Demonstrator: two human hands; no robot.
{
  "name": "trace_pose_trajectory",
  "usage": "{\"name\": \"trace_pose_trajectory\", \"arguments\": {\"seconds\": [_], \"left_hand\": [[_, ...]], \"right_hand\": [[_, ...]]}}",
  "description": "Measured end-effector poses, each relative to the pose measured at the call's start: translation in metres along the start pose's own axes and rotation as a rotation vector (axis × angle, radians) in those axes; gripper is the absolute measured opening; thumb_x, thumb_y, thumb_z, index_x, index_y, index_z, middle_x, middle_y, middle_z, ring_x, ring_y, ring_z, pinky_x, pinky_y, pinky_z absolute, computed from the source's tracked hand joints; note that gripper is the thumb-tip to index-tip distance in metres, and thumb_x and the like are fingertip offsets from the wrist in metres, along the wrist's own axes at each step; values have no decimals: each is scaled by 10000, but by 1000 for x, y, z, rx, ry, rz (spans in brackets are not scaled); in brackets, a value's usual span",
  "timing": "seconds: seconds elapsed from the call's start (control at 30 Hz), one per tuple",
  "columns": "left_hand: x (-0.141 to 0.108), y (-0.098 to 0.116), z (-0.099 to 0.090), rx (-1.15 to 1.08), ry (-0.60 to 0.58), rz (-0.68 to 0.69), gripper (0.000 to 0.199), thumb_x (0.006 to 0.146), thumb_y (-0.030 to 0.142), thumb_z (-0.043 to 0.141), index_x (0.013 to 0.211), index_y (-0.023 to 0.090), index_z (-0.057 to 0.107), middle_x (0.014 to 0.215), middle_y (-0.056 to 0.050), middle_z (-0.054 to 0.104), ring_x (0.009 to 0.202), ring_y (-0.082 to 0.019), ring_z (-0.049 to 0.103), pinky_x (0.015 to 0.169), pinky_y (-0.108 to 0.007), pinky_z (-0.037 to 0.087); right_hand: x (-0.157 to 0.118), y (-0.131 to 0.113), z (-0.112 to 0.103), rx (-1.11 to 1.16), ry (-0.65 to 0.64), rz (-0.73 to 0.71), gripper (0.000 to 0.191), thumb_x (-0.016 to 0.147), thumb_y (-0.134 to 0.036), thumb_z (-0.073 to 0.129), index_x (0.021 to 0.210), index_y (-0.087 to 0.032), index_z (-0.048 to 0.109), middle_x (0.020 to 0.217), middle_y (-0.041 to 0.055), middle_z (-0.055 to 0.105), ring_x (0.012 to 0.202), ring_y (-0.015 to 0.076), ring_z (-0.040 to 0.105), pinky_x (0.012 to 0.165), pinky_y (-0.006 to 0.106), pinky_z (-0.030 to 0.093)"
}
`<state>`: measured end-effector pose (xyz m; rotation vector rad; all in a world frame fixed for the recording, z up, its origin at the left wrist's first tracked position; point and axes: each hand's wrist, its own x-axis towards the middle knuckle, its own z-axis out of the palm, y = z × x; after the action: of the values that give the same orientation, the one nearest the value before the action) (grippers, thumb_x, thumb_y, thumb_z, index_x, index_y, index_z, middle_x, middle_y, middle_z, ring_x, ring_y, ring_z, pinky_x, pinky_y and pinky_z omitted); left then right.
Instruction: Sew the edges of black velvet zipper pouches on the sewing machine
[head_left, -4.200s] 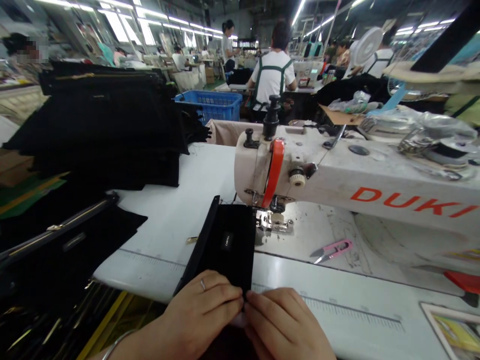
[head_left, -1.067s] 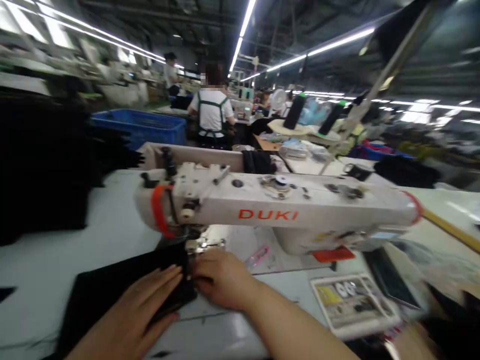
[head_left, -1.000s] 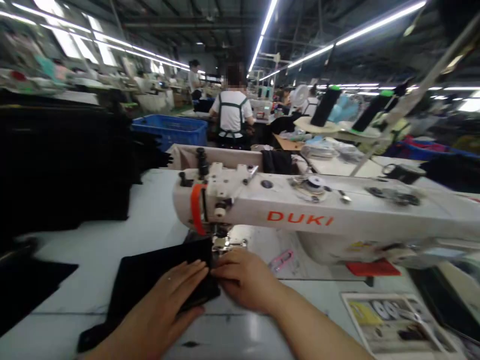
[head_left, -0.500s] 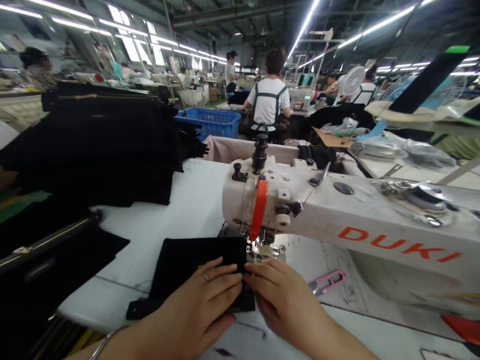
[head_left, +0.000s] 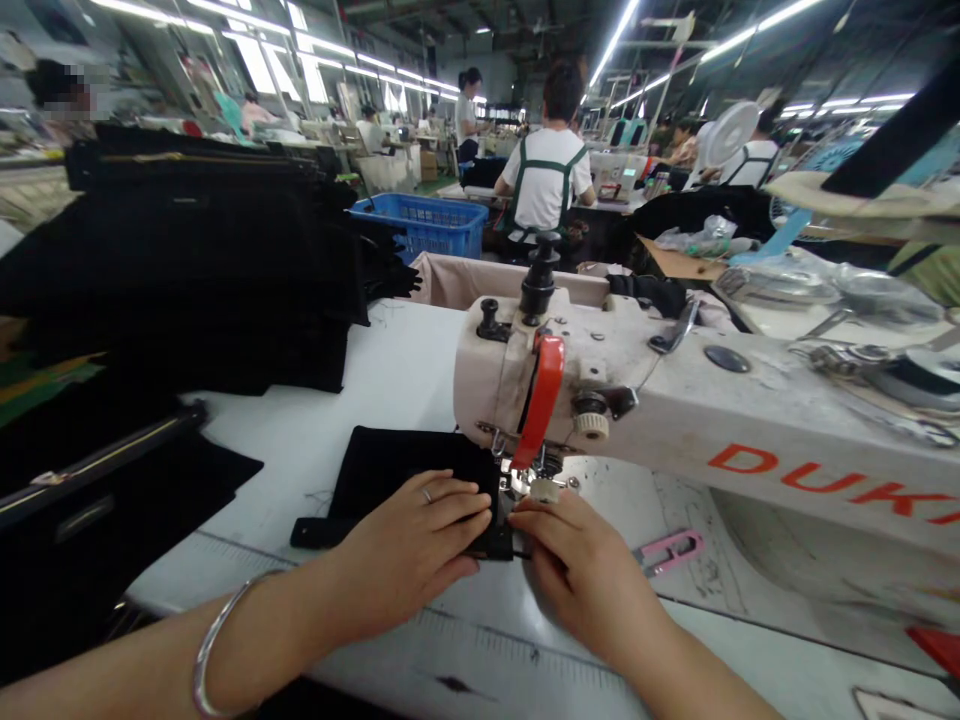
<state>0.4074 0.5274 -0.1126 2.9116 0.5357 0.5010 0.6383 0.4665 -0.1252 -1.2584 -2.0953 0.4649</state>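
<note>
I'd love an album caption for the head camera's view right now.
Left hand on black fabric, right hand near its edge, at a sewing machine with pink-handled snips on its bed.

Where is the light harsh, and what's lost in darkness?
Head view: ceiling lights glare white, and metal parts below the front of the sewing machine shine. Same view: black cloth under the left hand and the black stack show little detail.

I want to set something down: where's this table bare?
Bare table shows between the black fabric pile and the sewing machine, and on the near side of the pink scissors, beside the right forearm. It's crowded by the machine's head, where the left hand, right hand and black cloth gather.
</note>
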Motion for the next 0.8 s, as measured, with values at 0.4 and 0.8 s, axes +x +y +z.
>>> {"name": "trace_pose_trajectory", "arguments": {"seconds": [0.4, 0.8], "left_hand": [[4, 8, 10, -216, 119, -133, 147, 980, 201, 529, 1047, 179, 657, 1051, -29, 705, 980, -185, 616, 926, -353, 478], [31, -34, 18, -284, 179, -95, 74, 903, 167, 652, 953, 181, 705, 1013, -19, 727, 965, -163, 647, 927, -296, 491]], "right_hand": [[-3, -9, 1, -95, -100, -22, 484, 837, -41, 492, 1276, -225, 579, 1138, 93, 609, 1013, 268, 541, 881, 465, 516], [5, 0, 10, -231, -57, 98, 362, 848, -69, 452, 1167, -158, 598, 1082, 140, 586, 979, 278, 560, 838, 434, 532]]}}
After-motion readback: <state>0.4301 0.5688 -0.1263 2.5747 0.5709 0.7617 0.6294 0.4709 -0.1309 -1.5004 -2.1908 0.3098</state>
